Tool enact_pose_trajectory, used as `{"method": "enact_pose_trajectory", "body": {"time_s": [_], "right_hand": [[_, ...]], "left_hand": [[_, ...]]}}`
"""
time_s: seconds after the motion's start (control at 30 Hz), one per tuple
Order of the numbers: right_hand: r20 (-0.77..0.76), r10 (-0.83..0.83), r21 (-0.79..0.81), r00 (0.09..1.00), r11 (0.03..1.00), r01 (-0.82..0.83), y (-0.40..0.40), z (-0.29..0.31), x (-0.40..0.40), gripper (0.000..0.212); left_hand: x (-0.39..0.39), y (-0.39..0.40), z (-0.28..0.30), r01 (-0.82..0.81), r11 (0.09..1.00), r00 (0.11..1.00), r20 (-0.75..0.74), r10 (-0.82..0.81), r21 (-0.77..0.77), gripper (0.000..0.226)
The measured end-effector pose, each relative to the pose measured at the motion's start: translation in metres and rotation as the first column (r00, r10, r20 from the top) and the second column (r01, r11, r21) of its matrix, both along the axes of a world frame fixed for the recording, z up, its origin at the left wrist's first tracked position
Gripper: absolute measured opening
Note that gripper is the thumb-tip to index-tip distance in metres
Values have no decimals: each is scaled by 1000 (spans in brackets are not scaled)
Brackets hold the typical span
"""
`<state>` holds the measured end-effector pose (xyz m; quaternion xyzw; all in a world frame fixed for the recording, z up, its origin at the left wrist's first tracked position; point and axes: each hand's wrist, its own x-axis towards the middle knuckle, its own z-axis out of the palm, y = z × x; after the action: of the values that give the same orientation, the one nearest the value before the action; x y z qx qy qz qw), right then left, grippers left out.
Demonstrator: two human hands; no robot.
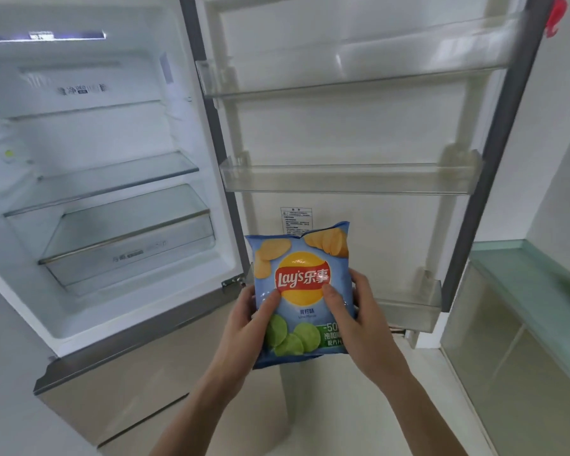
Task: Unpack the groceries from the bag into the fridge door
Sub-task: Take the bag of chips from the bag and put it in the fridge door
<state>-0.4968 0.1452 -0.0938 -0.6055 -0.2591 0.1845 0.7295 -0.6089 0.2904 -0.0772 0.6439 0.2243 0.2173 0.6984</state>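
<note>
Both hands are on the chip bag [301, 291], holding it upright in front of the open fridge door [343, 133]. The left hand [244, 319] grips the bag's left edge, thumb pressed across the front just under the logo; the right hand [356, 311] grips the right edge, its thumb on the front too. The bag's long axis runs up and down, top seal toward the door.

What matters for the coming move: the bottom door shelf [408, 304] sits just beyond and to the right of the bag, partly hidden behind it. The middle door shelf [349, 179] is higher up, the top door shelf [352, 74] higher still. All three look bare from here. The lowest is nearest, I'd judge, and the right hand is on the side closest to it, so a short push forward and right should do it.

Writing: the red banner on the yellow disc reads "Lay's" followed by Chinese characters, with small print below that looks like "Lime Flavor". Near the lower right corner there's "-50" on a green panel. Green lime-coloured chips are pictured at the bottom, golden ones at the top. A small printed label [296, 220] sits on the door, too fine to read.
</note>
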Motion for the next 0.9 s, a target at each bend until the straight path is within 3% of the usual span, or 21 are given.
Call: {"method": "enact_pose_trajectory", "body": {"time_s": [0.23, 0.4, 0.9], "right_hand": [[86, -78, -126, 993, 988, 88, 37, 10, 43, 48], [113, -106, -143, 988, 982, 121, 58, 18, 68, 42], [47, -218, -101, 975, 970, 222, 99, 7, 107, 45]], "left_hand": [[36, 39, 4, -57, 997, 998, 42, 55, 50, 34], [63, 60, 6, -39, 991, 997, 71, 30, 125, 29], [119, 137, -14, 184, 972, 978, 68, -195, 148, 40]]}}
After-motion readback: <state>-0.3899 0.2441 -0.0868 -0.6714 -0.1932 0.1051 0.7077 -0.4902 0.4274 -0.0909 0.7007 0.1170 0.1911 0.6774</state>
